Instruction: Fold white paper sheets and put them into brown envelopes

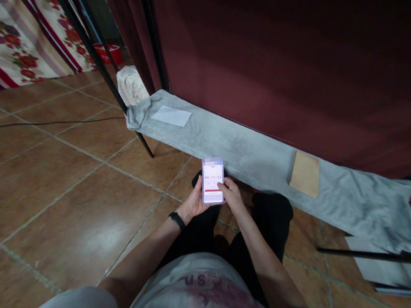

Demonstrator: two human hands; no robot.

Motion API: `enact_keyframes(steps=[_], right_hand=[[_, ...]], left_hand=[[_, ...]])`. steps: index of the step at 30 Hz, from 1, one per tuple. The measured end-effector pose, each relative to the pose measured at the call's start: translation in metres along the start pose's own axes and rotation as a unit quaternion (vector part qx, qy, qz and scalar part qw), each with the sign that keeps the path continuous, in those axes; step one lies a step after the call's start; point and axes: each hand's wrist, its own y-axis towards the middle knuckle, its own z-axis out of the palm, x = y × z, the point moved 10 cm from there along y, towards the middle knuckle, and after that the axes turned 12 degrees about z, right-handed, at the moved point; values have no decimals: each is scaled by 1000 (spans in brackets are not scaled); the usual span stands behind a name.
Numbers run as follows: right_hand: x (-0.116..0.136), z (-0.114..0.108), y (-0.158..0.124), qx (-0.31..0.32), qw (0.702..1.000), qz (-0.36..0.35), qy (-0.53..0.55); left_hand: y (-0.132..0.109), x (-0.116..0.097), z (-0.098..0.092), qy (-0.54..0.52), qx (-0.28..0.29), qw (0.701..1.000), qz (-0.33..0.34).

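Observation:
A phone [213, 185] with a lit white screen showing a timer is held upright over my lap. My left hand [195, 199] grips its left edge, with a dark band on the wrist. On the other side, my right hand [231, 194] holds the right edge, its thumb over the lower part of the screen. Beyond the phone, a grey cloth [241, 145] covers a long narrow surface. A white sheet [172, 116] lies on its left part, and a tan sheet or envelope [305, 174] lies to the right.
A dark red curtain [255, 70] hangs behind the cloth-covered surface. Thin black metal poles [96, 57] stand at the left, near a red basket [109, 54]. A black cable [48, 123] crosses the tiled floor. White boxes or panels [393, 264] lie low at the right.

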Motion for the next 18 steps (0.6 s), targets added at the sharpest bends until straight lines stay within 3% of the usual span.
enact_keyframes(steps=[7, 18], right_hand=[[3, -8, 4, -46, 998, 4, -31], [6, 4, -13, 20, 1000, 0, 15]], left_hand=[[2, 4, -4, -14, 7, 1000, -12], [0, 2, 0, 13, 0, 1000, -3]])
